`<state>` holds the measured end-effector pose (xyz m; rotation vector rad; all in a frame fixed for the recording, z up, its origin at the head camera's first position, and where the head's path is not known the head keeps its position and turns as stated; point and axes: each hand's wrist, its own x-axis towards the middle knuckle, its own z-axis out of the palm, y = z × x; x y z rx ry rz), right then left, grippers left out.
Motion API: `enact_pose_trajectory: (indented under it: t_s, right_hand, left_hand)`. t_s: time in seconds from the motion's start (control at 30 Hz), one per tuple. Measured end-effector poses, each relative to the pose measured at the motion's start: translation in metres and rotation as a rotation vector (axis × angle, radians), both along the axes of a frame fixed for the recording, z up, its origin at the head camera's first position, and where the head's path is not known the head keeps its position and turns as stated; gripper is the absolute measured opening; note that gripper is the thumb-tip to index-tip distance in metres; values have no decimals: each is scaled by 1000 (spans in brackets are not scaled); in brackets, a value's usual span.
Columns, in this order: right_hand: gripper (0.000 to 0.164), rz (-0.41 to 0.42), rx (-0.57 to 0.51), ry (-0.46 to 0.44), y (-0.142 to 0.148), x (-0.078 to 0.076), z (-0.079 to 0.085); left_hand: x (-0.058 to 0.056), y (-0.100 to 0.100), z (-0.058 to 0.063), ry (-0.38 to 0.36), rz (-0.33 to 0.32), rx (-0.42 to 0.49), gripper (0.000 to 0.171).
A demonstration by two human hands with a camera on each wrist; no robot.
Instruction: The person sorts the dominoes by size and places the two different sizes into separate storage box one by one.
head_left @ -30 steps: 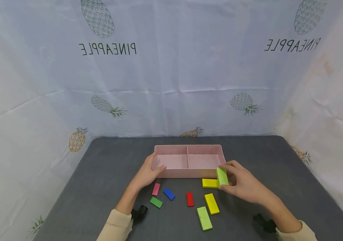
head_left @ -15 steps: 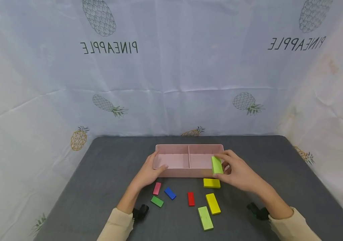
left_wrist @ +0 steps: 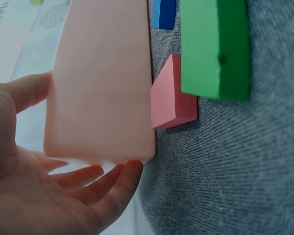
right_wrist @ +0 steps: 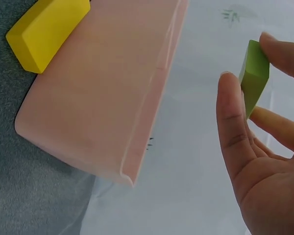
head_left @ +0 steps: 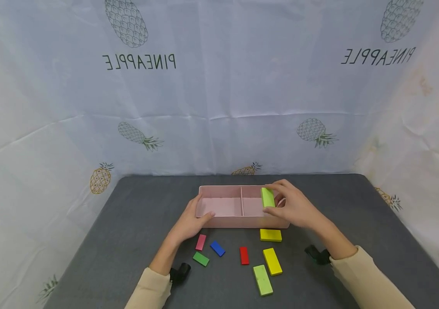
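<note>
A pink two-compartment box stands at the far middle of the table. My left hand grips its left end, thumb at the front rim and fingers along the end wall, as the left wrist view shows on the box. Between thumb and fingers, my right hand pinches a light green block over the right compartment. In the right wrist view this green block is held higher than the box rim. Both compartments show a bare floor where visible; the right one is partly covered by the hand.
Before the box lie a yellow block, another yellow block and a second light green block. Smaller red, blue, pink and green blocks lie to their left. A pineapple-print cloth hangs behind.
My right hand has carried the light green block up and leftward, from the box's front right corner to over the right compartment. The left hand keeps its grip on the box.
</note>
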<state>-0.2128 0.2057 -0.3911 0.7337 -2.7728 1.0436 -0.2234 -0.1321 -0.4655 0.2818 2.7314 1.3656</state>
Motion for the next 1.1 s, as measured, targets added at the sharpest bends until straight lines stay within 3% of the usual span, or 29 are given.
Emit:
enact_pose_trajectory:
  t_s: [0.27, 0.53, 1.1]
  right_hand:
    - [65, 1, 23, -21, -10, -19, -8]
    - [64, 49, 16, -99, -20, -35, -20]
    - [65, 42, 79, -239, -37, -52, -39]
  left_hand:
    - [0, 2, 1, -2, 1, 2, 88]
    - [1, 0, 2, -10, 0, 13, 90]
    - [1, -3, 3, -1, -6, 1, 89]
